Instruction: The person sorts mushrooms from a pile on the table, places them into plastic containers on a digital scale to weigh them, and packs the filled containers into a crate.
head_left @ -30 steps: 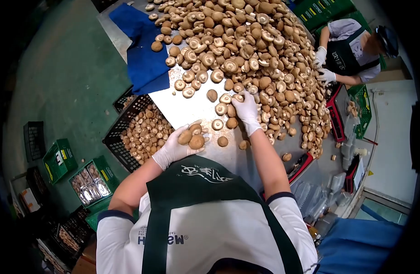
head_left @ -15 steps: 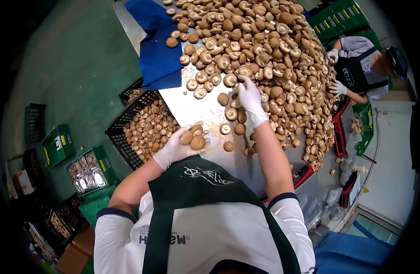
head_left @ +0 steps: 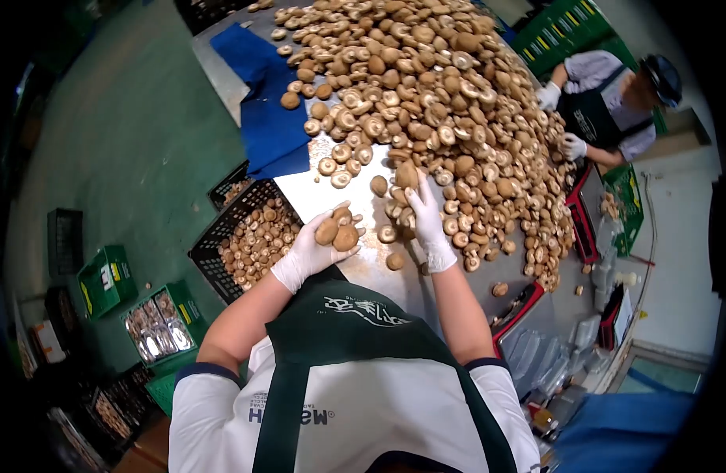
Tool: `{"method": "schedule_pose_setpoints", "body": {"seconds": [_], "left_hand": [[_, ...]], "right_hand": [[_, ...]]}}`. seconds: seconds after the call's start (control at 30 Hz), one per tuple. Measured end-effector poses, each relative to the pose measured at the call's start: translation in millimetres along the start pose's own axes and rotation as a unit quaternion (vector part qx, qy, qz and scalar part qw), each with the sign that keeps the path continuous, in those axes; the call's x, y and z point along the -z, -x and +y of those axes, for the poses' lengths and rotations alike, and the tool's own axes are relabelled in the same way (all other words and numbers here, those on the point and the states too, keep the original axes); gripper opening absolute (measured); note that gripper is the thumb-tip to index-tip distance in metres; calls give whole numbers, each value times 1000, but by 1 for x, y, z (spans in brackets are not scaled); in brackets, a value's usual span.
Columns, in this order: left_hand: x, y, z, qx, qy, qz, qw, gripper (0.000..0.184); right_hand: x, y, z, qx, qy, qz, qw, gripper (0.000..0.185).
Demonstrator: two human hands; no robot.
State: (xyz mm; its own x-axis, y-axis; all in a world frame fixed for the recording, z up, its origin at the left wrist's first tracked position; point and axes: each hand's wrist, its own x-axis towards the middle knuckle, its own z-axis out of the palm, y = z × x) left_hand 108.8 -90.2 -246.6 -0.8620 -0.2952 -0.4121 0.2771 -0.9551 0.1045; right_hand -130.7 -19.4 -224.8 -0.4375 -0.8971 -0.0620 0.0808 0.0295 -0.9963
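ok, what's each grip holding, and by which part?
Left grip: at least three shiitake mushrooms, cupped together; which parts bear the hold is hidden. Right grip: a single shiitake, apparently pinched by its brown cap.

Site type: produce sorting and packing room. Indicators: a metal desk [head_left: 315, 197] carrying heaped mushrooms [head_left: 465, 118]; a slotted black crate [head_left: 209, 270] of mushrooms at its left edge; filled packs [head_left: 159, 325] in a green crate [head_left: 191, 307] on the floor [head_left: 142, 158]; an aproned, gloved co-worker [head_left: 607, 102] at the right edge.
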Motion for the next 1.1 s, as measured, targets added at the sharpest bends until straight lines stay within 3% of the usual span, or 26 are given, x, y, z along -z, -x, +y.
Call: {"method": "schedule_pose_setpoints", "body": {"seconds": [0.13,0.23,0.27,0.3,0.33,0.37,0.4,0.47,0.53,0.63,0.73,0.8,0.83,0.87,0.9,0.93,1.0,1.07,1.1], "left_hand": [[-53,-24,-18,63,-16,-23,998,49],[-98,-50,-59,133,-130,-89,978,52],[-122,-57,-82,142,-201,-137,960,52],[-127,-76,-109,164,-238,-124,949,55],[-141,-88,-133,198,-258,-157,933,52],[-166,-90,-162,213,-296,-149,919,52],[-194,-87,-191,217,-335,-137,906,51],[-220,-97,-245,291,-312,-199,882,52],[-239,-107,-297,376,-269,-258,848,52],[-255,-111,-364,389,-329,-274,816,54],[-261,-115,-417,325,-430,-311,783,59],[-257,-125,-444,214,-543,-383,716,62],[-251,-128,-455,151,-603,-389,680,66],[-233,-138,-468,-98,-666,-465,574,69],[-226,-145,-473,-169,-669,-495,528,69],[-223,-146,-474,-162,-704,-487,491,68],[-216,-140,-470,-169,-739,-469,454,66],[-221,-128,-458,-158,-764,-456,428,70],[-223,-123,-454,-164,-765,-440,440,70]], "right_hand": [[37,66,-9,-87,-236,-58,966,47],[49,120,-35,-62,-262,69,961,49],[60,138,-41,-32,-281,146,948,48],[71,155,-46,1,-291,221,931,47],[97,184,-39,42,-286,203,936,45],[128,212,-22,41,-302,281,910,40],[133,234,-51,57,-345,363,864,38],[157,283,-89,105,-444,390,800,42],[186,333,-93,181,-402,348,827,48],[210,386,-94,198,-359,416,812,49],[227,411,-95,191,-300,485,799,45],[238,418,-90,178,-258,541,781,43],[247,425,-83,165,-192,544,800,41],[251,419,-81,138,-120,598,780,43],[259,419,-68,84,-42,642,761,47],[261,414,-71,54,34,646,761,51],[268,413,-59,18,42,645,763,53],[272,412,-62,-3,70,624,778,52],[277,412,-60,-15,92,619,780,52]]}}
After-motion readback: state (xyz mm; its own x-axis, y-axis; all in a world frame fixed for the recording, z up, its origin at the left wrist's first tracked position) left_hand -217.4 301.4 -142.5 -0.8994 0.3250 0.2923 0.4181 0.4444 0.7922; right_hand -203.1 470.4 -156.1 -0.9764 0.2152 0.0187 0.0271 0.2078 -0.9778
